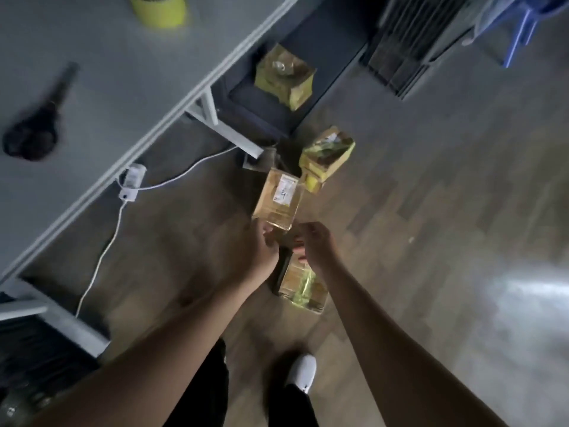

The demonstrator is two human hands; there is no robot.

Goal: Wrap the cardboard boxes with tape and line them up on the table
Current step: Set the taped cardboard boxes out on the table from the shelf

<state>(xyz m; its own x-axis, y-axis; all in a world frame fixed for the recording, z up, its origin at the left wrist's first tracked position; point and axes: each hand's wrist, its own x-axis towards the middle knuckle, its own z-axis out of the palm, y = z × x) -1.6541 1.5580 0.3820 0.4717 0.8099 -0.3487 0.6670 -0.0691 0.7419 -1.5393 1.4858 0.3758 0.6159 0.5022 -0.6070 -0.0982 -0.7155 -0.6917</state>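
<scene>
A brown cardboard box [278, 200] with a white label sits low over the wooden floor. My left hand [261, 251] holds its near left corner and my right hand [317, 245] curls round its near right corner. Just below my hands, another taped box [303, 285] lies on the floor. Beyond the held box stands a box wrapped in yellow tape [328, 157]. A third yellow-taped box [284, 77] rests on a dark shelf under the table [123, 66]. On the tabletop at the far edge is a yellow tape roll [158, 9]. The picture is blurred.
A black tool [37, 127] lies on the table at the left. A white cable and plug [132, 180] hang by the table's edge. A dark slatted crate [400, 47] and a blue stool [520, 32] stand at the top right. My white shoe [303, 374] is below.
</scene>
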